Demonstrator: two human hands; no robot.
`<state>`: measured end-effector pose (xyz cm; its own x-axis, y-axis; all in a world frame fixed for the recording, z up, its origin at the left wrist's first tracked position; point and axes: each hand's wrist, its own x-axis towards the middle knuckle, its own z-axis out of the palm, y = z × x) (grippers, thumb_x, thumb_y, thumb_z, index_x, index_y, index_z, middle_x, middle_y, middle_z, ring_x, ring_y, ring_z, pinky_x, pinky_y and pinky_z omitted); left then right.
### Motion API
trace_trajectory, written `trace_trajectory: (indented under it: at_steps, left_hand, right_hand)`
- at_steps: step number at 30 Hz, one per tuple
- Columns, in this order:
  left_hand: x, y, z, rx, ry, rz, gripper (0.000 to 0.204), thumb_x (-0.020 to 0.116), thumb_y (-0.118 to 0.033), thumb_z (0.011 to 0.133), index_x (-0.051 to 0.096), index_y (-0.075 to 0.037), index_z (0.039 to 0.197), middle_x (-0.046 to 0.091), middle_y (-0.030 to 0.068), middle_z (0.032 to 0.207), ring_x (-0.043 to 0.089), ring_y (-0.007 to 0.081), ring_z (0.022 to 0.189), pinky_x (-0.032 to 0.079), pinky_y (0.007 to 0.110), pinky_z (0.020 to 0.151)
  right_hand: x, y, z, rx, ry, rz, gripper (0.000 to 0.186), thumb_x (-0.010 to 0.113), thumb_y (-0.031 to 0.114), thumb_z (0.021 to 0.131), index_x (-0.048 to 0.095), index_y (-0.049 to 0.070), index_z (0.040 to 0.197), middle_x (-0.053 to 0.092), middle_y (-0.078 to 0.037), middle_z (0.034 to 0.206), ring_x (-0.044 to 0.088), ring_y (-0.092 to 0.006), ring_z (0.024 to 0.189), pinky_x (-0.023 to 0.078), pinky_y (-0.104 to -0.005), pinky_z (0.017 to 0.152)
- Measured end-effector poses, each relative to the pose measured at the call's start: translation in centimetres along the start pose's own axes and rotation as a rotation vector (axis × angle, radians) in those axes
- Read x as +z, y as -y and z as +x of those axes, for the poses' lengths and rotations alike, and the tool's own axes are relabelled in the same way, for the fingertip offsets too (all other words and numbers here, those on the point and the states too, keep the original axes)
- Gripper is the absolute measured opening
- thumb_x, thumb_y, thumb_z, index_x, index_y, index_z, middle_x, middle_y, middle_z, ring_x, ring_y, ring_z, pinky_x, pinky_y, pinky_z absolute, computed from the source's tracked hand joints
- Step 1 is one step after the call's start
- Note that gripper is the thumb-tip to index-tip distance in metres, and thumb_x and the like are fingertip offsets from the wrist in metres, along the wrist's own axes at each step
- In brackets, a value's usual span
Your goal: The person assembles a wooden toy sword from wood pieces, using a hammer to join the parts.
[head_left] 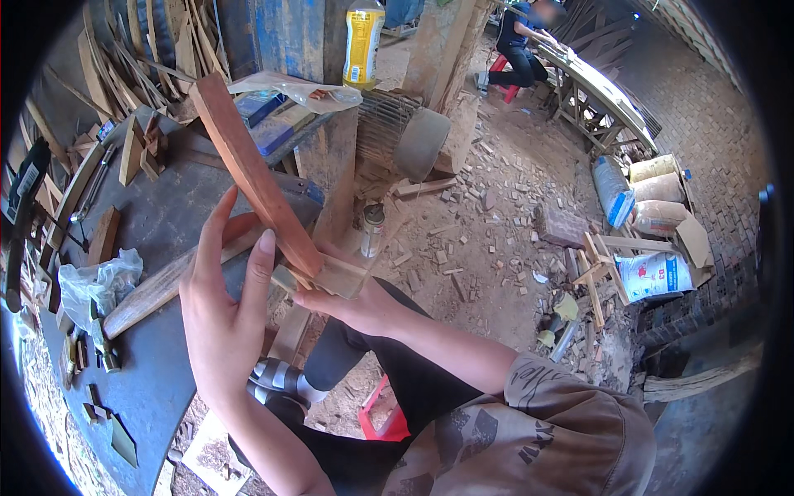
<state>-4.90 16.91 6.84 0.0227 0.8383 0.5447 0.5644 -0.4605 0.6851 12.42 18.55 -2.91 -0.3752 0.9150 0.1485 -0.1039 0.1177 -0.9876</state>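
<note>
Two hands, one reddish wooden bar (pixel 248 169) above the bench (pixel 165 215).
Left hand (pixel 222 306) raised, thumb and index parted, grip unclear; right hand (pixel 347 304) bent inward, fingers clasping the bar's lower end; beyond, half-hidden stick (pixel 149 302), bottle (pixel 362 48), seated person (pixel 519 50).

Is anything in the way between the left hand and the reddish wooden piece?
Nothing visible: the left hand is right beside the reddish wooden piece, though contact is hard to judge. A thin flat piece is at its lower end, by the right hand, outside that path.
</note>
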Motion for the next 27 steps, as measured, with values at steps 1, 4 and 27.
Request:
trace_trajectory:
  at_steps: [1,4,27]
  left_hand:
    - [-0.03,-0.09,-0.04,-0.013,0.004,-0.004,0.049,0.066,-0.024,0.102,0.056,0.003,0.142,0.075,0.0200,0.111,0.074,0.0318,0.108,0.054,0.041,0.094]
    - [0.01,0.03,-0.01,-0.015,0.008,-0.011,0.049,0.066,-0.024,0.102,0.056,0.003,0.142,0.075,0.0202,0.112,0.074,0.0321,0.108,0.054,0.041,0.095]
    - [-0.37,0.01,-0.32,0.015,-0.006,0.003,0.046,0.066,-0.021,0.101,0.057,0.002,0.141,0.074,0.0222,0.113,0.073,0.0349,0.110,0.055,0.043,0.095]
  right_hand:
    - [0.05,-0.10,-0.07,0.001,-0.001,0.002,0.049,0.077,0.021,0.094,0.052,0.006,0.133,0.062,-0.006,0.117,0.059,-0.0133,0.111,0.046,-0.0315,0.097]
    - [0.00,-0.49,-0.13,0.019,-0.007,0.013,0.050,0.077,0.023,0.094,0.052,0.006,0.133,0.062,-0.007,0.118,0.059,-0.0140,0.112,0.046,-0.0316,0.097]
    - [0.15,-1.07,-1.05,0.072,-0.011,0.006,0.055,0.078,0.025,0.094,0.050,0.006,0.137,0.060,-0.006,0.120,0.058,-0.0138,0.113,0.046,-0.0316,0.098]
